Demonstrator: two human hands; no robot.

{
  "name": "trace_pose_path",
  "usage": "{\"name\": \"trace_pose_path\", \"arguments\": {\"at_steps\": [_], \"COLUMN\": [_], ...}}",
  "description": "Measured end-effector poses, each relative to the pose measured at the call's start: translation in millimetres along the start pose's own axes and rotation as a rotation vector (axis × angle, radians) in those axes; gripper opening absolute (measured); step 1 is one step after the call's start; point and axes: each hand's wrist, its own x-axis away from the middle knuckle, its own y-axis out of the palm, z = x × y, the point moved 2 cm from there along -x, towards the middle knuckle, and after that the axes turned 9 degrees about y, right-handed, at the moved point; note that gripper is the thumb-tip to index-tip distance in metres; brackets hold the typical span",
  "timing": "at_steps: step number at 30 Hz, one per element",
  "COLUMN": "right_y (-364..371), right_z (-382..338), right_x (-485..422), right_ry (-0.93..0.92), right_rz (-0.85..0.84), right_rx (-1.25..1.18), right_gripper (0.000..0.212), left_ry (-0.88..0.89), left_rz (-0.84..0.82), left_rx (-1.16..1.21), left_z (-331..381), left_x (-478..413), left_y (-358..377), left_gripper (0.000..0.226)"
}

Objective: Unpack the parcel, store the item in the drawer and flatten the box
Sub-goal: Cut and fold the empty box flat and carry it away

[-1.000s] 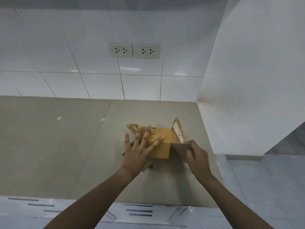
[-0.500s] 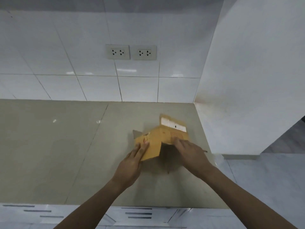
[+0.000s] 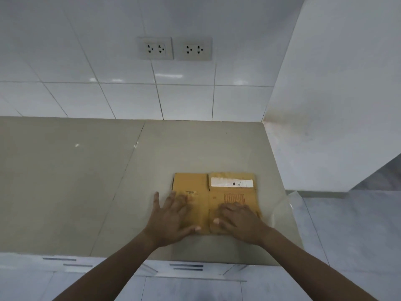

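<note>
Box [image 3: 213,197] lies flattened on the tabletop [image 3: 86,181], near its right edge. Left hand [image 3: 171,216] and right hand [image 3: 238,220] press flat on it, each grip wide, holding nothing. Clear plastic sheet [image 3: 284,205] just right; wall sockets [image 3: 174,48] behind.

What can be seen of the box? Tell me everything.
The box is brown cardboard, collapsed flat on the beige counter near its right front corner. A crease divides it into two panels. The right panel bears a white label at its far edge and a printed reddish rectangle below. The left hand and right hand lie on it, palms down, fingers spread.
</note>
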Motion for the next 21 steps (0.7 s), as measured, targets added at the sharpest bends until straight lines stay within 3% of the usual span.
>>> {"name": "trace_pose_path", "arguments": {"at_steps": [3,5,9,15,21], "right_y": [-7.2,-5.2,13.1,27.1,26.2], "right_z": [5.6,7.6,11.8,18.8,20.7], "right_x": [-19.5,-31.3,-42.5,-45.7,-51.0], "right_ry": [0.099,0.144,0.155,0.137,0.153], "right_rz": [0.124,0.045,-0.021,0.042,-0.044], "right_rx": [0.085,0.191,0.250,0.306,0.246], "right_gripper": [0.057,0.063,0.076,0.078,0.080], "left_ry": [-0.096,-0.143,-0.164,-0.184,-0.189], "left_rz": [-0.028,-0.170,-0.321,-0.316,-0.387], "left_rx": [0.244,0.351,0.248,0.210,0.222], "left_z": [-4.8,-1.8,8.7,7.9,6.9], "left_x": [-27.2,-48.2,-71.9,-78.3,-80.8], "left_y": [-0.1,4.2,22.1,37.9,36.2], "left_gripper": [0.092,0.098,0.104,0.105,0.107]}}
